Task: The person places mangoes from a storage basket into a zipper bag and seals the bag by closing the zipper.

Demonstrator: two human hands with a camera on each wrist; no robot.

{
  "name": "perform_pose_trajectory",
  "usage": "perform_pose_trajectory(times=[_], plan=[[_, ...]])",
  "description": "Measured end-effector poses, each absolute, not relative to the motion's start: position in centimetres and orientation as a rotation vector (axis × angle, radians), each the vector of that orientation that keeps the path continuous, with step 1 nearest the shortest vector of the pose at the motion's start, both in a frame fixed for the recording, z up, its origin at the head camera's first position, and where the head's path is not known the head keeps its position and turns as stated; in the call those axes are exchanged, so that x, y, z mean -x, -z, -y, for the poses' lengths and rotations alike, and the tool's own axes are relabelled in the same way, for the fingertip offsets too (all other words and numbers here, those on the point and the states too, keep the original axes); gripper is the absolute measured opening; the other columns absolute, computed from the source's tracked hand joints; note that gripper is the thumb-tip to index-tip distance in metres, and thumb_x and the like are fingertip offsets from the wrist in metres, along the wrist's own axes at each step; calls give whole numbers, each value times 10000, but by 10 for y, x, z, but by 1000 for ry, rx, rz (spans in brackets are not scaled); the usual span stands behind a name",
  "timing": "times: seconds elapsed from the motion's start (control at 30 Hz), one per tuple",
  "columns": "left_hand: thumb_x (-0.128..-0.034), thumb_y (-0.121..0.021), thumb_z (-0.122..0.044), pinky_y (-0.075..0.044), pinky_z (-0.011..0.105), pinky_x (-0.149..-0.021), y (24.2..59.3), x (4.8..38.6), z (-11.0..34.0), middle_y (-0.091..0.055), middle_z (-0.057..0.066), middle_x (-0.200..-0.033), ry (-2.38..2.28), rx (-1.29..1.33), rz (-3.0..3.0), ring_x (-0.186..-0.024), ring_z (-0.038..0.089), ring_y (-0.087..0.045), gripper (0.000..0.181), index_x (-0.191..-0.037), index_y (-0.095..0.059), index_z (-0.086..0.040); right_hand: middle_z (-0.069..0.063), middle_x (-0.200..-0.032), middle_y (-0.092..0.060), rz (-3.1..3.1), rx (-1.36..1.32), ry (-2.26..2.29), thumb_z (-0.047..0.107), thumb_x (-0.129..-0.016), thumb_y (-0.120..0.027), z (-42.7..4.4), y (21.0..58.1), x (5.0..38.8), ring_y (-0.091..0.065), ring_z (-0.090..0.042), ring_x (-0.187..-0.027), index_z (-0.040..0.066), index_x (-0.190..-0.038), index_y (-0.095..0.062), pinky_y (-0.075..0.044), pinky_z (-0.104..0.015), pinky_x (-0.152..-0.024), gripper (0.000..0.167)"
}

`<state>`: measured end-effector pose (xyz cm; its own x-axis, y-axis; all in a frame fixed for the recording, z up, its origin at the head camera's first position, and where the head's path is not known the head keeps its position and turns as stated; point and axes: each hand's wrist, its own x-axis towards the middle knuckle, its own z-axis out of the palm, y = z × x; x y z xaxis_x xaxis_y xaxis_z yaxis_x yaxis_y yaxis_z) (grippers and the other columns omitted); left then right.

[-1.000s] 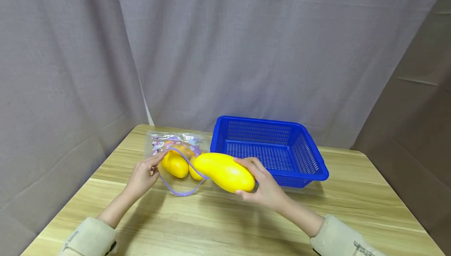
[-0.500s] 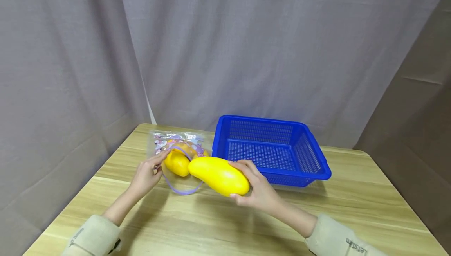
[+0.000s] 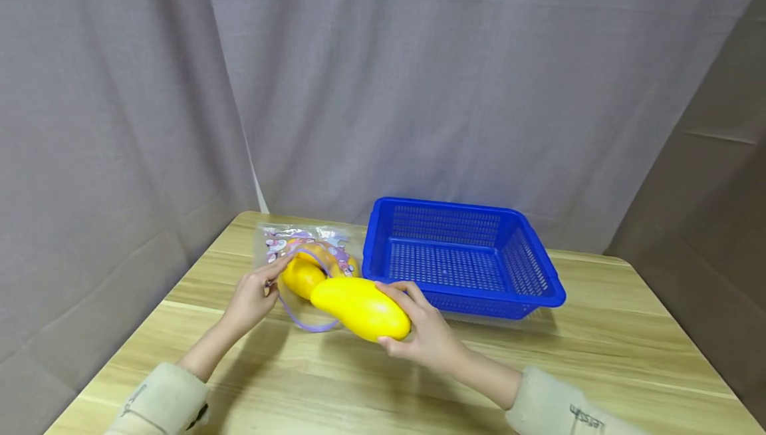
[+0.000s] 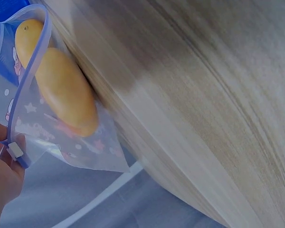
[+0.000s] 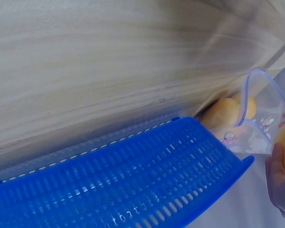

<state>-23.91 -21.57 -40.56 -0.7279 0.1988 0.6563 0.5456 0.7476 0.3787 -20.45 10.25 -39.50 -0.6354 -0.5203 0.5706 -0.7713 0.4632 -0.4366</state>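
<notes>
My left hand (image 3: 251, 298) pinches the rim of a clear zip bag (image 3: 280, 241) printed with cartoon figures. The bag lies on its side with its purple-edged mouth open towards me. Inside it are yellow mangoes (image 3: 301, 279); two show in the left wrist view, the larger mango (image 4: 66, 92) in front. A white slider (image 4: 15, 150) sits on the zip beside the left fingers. With my right hand (image 3: 427, 334) I grip another mango (image 3: 362, 308) by its thick end. Its narrow end is at the bag's mouth, hiding part of the rim; whether it touches cannot be told.
A blue plastic basket (image 3: 455, 205) with slotted walls stands right of the bag, with nothing seen in it. Both are on a wood-grain table (image 3: 610, 355). Grey curtain (image 3: 431, 89) hangs close behind and at the sides.
My right hand has moved the mango left and slightly down, across the bag's mouth. The left hand keeps its pinch on the rim. The whole view has shifted slightly.
</notes>
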Motion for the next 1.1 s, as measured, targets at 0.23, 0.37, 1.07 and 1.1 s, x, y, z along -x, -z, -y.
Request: perform_pose_trajectory(times=[0.23,0.37,1.07,1.1], plan=[[-678,-553,238,-482,198,-545,405,239,216,-582,251,-1244,768,568,2354,-720,254,-605,614,-1252,-570,22,-35,-1246,-479,2438,-1082,-1017,242,-731,-755,-95,399,203,-559,-182,-1040,196,-1398,-435,-543,-349,-853,741],[-681,-549,243,-483,196,-549,406,238,216,-578,250,-1249,764,565,2361,-736,270,-609,618,-1258,-566,21,-34,-1235,-463,2517,-1076,-1026,258,-767,-733,-90,401,202,-543,-172,-1007,238,-1401,-423,-528,-313,-832,705],[-694,-560,215,-420,197,-533,403,239,212,-600,206,-1248,683,571,2383,-859,272,-625,599,-1255,-577,6,-152,-1302,-441,2629,-1060,-924,352,-877,-650,-78,408,200,-573,-234,-996,281,-1373,-440,-537,-343,-758,544],[-698,-560,213,-419,201,-536,403,239,212,-601,205,-1247,675,575,2385,-888,286,-632,594,-1255,-577,6,-157,-1311,-435,2634,-1057,-930,360,-885,-640,-77,408,200,-573,-248,-1013,282,-1378,-433,-540,-365,-768,540]])
